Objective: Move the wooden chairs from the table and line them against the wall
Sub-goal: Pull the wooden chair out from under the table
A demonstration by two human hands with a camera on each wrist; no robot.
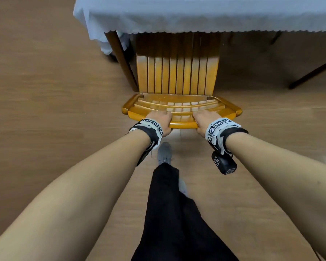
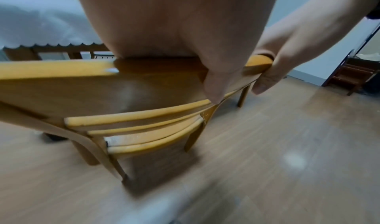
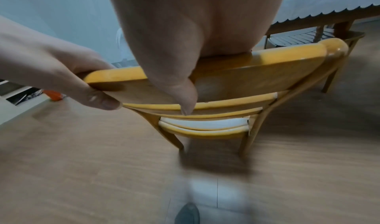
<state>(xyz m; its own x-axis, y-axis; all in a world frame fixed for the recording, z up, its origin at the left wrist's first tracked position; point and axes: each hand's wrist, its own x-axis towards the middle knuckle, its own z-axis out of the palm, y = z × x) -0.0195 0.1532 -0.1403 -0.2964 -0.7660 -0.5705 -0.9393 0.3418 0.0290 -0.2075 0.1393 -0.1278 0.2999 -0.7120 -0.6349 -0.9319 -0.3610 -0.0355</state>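
A yellow wooden chair (image 1: 177,72) with a slatted seat stands in front of me, the seat pushed partly under the table (image 1: 177,14), which has a pale cloth over it. My left hand (image 1: 160,119) and right hand (image 1: 205,120) both grip the chair's curved top rail (image 1: 183,125), side by side near its middle. In the left wrist view my left hand (image 2: 185,40) lies over the top rail (image 2: 82,84) with the thumb down its back face. The right wrist view shows my right hand (image 3: 185,48) holding the top rail (image 3: 257,74) the same way.
A dark table leg (image 1: 120,59) stands just left of the seat, and another dark leg (image 1: 312,72) slants at the right. A second chair (image 3: 298,39) sits under the table's far side. My foot (image 1: 165,152) is behind the chair. Wooden floor (image 1: 45,110) spreads around.
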